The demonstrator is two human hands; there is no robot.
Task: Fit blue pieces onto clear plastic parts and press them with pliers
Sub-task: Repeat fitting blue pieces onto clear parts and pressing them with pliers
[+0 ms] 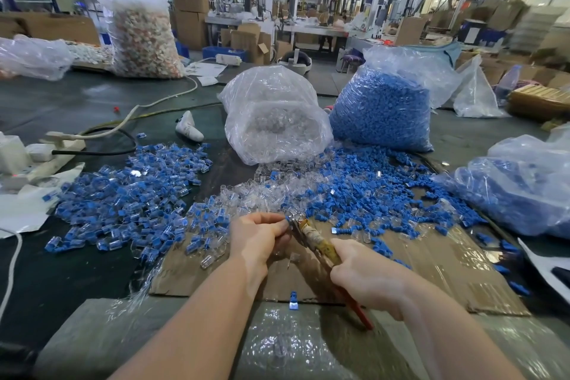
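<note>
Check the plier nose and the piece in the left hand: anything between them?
Nothing visible. The left hand pinches a blue piece at its fingertips, and the nose of the pliers, gripped by the right hand, is already right at it. Actual contact is too small to tell.

The counter (77, 102) is dark grey-green. A brown cardboard sheet (431, 271) lies on it under glossy clear film. The loose pieces (370, 191) at centre right are bright blue; the bag of blue pieces (382, 111) behind them is the same blue under clear plastic. The bag of clear parts (274, 123) looks whitish and transparent. The pile of fitted parts (129, 194) at left mixes blue with clear. The pliers (317, 244) have a yellowish, worn wrap and red handle ends. A tall bag (145, 37) far left holds speckled pink, orange and white bits. The cables (129, 116) are white and black.
</note>
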